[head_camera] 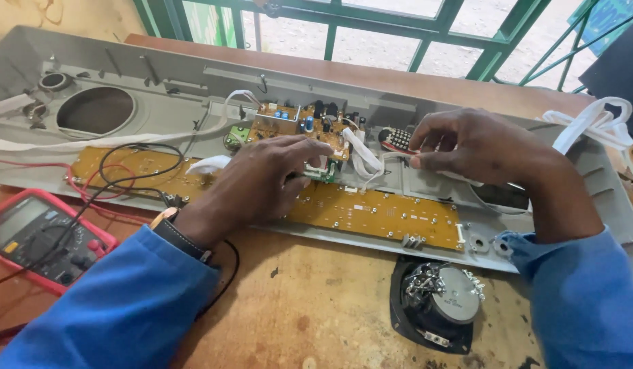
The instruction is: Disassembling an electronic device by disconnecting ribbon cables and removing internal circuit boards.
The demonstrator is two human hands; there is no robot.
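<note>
A long grey plastic housing (193, 82) lies open on the wooden table, with a long yellow circuit board (384, 212) along its near edge and a smaller board with capacitors (296, 123) at the middle. My left hand (262, 181) rests on the middle of the boards, its fingertips on a small green board (324, 172). My right hand (477, 147) pinches a white flat ribbon cable (361, 160) next to a small red and black part (397, 139). Both arms wear blue sleeves.
A red multimeter (39, 239) with red and black leads sits at the left. A loose black speaker (436, 304) lies on the table in front of the housing. More white ribbon cable (593, 123) loops at the right. A green window grille (371, 27) stands behind.
</note>
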